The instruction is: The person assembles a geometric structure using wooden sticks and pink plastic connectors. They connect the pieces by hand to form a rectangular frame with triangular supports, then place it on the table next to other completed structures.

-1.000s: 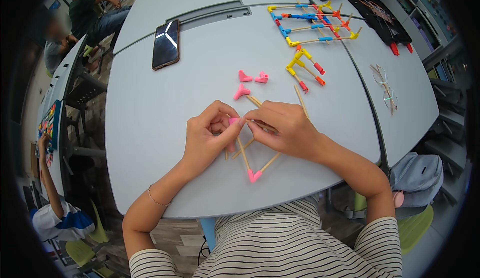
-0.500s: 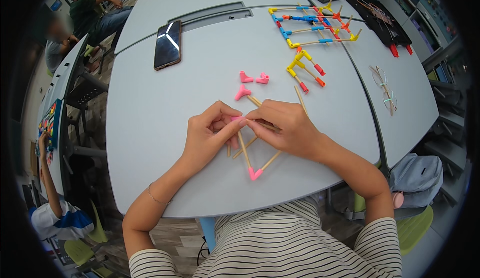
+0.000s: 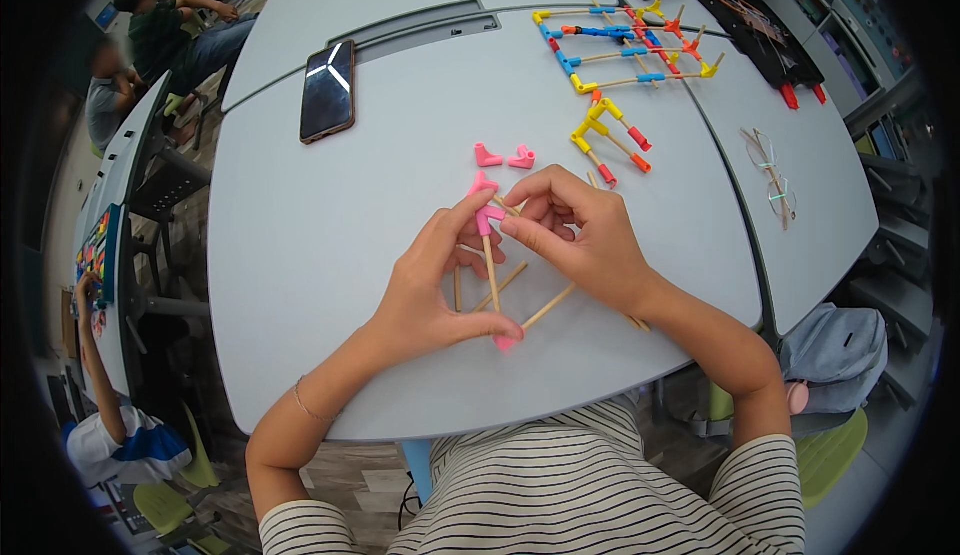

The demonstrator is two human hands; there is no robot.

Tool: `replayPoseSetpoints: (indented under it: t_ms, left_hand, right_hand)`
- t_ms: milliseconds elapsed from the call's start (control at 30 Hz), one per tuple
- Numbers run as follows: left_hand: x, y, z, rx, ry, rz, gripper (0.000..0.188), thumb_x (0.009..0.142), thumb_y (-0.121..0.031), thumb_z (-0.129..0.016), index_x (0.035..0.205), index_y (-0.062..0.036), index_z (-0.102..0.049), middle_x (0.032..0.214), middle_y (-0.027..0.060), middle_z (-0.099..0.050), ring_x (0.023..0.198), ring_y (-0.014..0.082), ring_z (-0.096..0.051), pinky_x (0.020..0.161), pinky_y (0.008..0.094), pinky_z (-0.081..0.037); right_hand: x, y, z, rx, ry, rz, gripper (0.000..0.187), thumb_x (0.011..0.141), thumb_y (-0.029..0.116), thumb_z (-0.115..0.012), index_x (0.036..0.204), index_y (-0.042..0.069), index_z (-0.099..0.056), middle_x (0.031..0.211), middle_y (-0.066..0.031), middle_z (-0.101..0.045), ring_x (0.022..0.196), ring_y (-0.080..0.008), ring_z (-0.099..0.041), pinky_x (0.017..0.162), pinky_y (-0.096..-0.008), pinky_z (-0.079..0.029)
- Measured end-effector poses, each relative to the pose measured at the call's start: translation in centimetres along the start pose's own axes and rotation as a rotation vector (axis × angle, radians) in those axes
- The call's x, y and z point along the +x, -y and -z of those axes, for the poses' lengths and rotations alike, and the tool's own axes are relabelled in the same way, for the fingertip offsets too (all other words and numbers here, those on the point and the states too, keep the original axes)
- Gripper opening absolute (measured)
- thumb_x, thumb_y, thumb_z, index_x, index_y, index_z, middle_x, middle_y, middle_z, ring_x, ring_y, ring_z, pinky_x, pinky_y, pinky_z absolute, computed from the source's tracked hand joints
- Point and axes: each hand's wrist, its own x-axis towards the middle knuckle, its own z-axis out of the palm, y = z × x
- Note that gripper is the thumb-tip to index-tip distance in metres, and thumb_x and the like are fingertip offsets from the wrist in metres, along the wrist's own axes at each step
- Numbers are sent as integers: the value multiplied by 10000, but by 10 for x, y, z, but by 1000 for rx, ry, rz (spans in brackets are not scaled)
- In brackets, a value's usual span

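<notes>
Our left hand (image 3: 425, 295) spreads thumb and forefinger wide along a wooden stick (image 3: 492, 273): the thumb lies over the lower pink connector (image 3: 504, 344), the forefinger beside the upper pink connector (image 3: 487, 223). We cannot tell how firmly it grips. Our right hand (image 3: 592, 235) brings thumb and forefinger narrowly together by the upper connector's side arm; whether they pinch a stick there, we cannot tell. The pink-jointed piece sits between our hands, over the near part of the surface (image 3: 300, 255). To join it well, we should brace the connector, line stick and socket up straight, and press along the stick's length so that it does not bend.

We count five pink connectors: those two, a three-way connector (image 3: 482, 184) just beyond, and two loose ones, an elbow (image 3: 487, 156) and a branched connector (image 3: 522, 158). More sticks lie about, partly hidden, so their count is uncertain. Farther out are one small yellow-jointed piece (image 3: 598, 127) with three red or orange tips, one larger multicoloured frame (image 3: 622, 53), one phone (image 3: 328, 93) and one pair of eyeglasses (image 3: 772, 180).
</notes>
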Motion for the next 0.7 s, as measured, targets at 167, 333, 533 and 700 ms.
replayPoseSetpoints:
  t_ms: [167, 333, 533, 700]
  left_hand:
    - [-1, -6, -4, 133, 99, 51, 1460, 479, -372, -990, 1574, -83, -68, 1220, 94, -388, 1050, 207, -520, 836, 345, -525]
    - [-3, -7, -6, 198, 105, 74, 1435, 536, -314, -976, 1577, -96, -12, 1197, 105, -388, 992, 203, -516, 808, 332, -499]
    - [-2, -8, -10, 199, 59, 88, 1247, 636, -87, -870, 1569, -63, -43, 1187, 132, -401, 951, 220, -532, 778, 317, -493]
    - [-1, -5, -10, 153, -2, 93, 1128, 635, -59, -839, 1548, -82, -177, 1117, 113, -441, 863, 194, -568, 753, 309, -513]
  right_hand:
    - [0, -1, -1, 23, -13, 1, 171, 902, 110, -695, 1047, 37, -640, 713, -15, -639, 615, -45, -579, 575, -204, -471]
    - [0, 0, -3, 92, -2, -16, 191, 909, 96, -676, 1088, 38, -643, 746, -15, -656, 637, -41, -586, 588, -202, -474]
    - [0, -5, -5, 149, 0, -25, 178, 915, 91, -665, 1078, 20, -656, 815, -32, -689, 661, -36, -591, 607, -201, -478]
    - [0, -10, -5, 123, 2, -8, 144, 917, 93, -665, 1032, 6, -671, 812, -29, -686, 671, -32, -589, 611, -198, -475]
